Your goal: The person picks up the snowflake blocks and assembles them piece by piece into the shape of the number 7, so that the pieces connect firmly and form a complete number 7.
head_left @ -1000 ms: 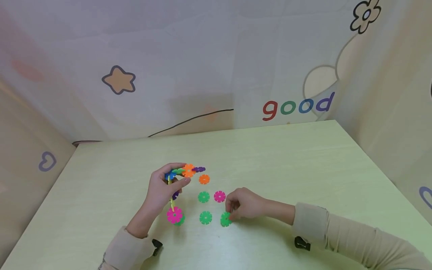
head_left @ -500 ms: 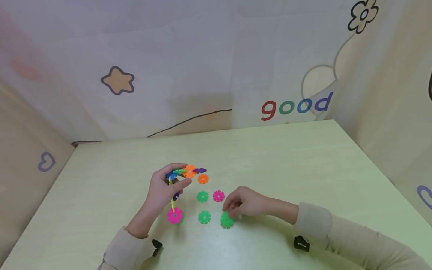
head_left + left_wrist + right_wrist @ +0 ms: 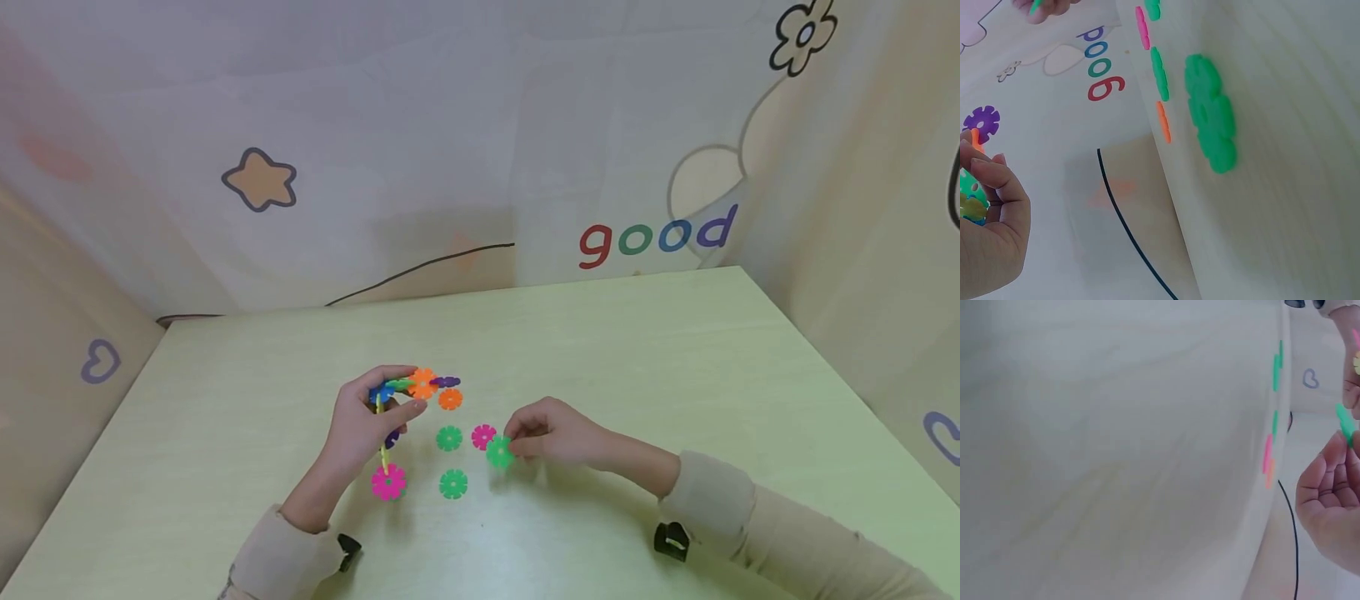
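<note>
In the head view my left hand (image 3: 367, 421) grips a chain of joined snowflake discs. The chain runs from a pink disc (image 3: 388, 482) at its lower end, past yellow and blue discs, to an orange disc (image 3: 423, 383) and a purple disc (image 3: 447, 382). My right hand (image 3: 558, 433) pinches a green snowflake disc (image 3: 500, 452) between thumb and fingers, raised off the table. The right wrist view shows the green disc (image 3: 1345, 425) edge-on at the fingertips. Part of the chain is hidden behind the left fingers.
On the table (image 3: 637, 358) lie a loose orange disc (image 3: 450, 400), a pink disc (image 3: 483, 437) and green discs (image 3: 453, 484). Another green disc is mostly covered beneath the chain's pink end. A printed cloth (image 3: 450, 125) stands behind the table.
My right hand has lifted the green disc off the table and brought it up, farther from the front edge. My left hand and the chain have barely moved.
</note>
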`<state>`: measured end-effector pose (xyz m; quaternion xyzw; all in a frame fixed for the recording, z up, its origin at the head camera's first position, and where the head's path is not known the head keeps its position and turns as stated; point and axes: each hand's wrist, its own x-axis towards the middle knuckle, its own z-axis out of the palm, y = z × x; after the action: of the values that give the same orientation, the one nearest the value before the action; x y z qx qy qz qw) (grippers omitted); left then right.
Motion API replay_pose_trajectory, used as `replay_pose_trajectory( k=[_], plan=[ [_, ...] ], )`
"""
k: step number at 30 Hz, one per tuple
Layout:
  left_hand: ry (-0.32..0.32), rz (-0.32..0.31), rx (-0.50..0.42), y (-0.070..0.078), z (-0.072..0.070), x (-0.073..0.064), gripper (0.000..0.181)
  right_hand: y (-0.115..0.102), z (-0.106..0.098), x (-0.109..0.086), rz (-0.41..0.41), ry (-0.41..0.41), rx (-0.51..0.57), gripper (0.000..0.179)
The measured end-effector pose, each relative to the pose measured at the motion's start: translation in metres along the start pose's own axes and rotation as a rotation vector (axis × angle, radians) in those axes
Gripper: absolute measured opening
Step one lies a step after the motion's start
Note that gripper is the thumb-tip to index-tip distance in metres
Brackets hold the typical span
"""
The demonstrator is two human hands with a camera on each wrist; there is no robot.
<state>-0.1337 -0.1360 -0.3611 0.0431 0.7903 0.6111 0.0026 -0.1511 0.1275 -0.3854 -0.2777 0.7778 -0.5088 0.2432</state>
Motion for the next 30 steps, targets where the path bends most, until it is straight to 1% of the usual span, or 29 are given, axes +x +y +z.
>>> replay_pose_trajectory(
  k=[6, 13, 16, 21, 25, 30],
  plan=[
    [-0.006, 0.005, 0.001, 0.001, 0.001, -0.001, 0.039, -0.008, -0.003, -0.002, -0.019, 0.048, 0.08, 0.008],
    [0.001, 0.004, 0.005, 0.004, 0.002, -0.001, 0.038, -0.018, -0.005, 0.002, 0.026, 0.147, 0.112, 0.016],
    [0.003, 0.002, 0.011, 0.005, 0.003, -0.001, 0.038, -0.02, -0.005, 0.004, 0.031, 0.194, 0.118, 0.017],
    [0.004, 0.006, 0.013, 0.006, 0.004, -0.001, 0.038, -0.025, -0.004, 0.006, 0.003, 0.265, 0.15, 0.016],
    [-0.008, 0.022, 0.001, 0.005, 0.005, -0.001, 0.038, -0.029, -0.001, 0.009, -0.021, 0.323, 0.181, 0.017],
    [-0.022, 0.036, -0.009, 0.005, 0.006, -0.002, 0.038, -0.034, 0.002, 0.013, -0.023, 0.364, 0.236, 0.019]
  ],
)
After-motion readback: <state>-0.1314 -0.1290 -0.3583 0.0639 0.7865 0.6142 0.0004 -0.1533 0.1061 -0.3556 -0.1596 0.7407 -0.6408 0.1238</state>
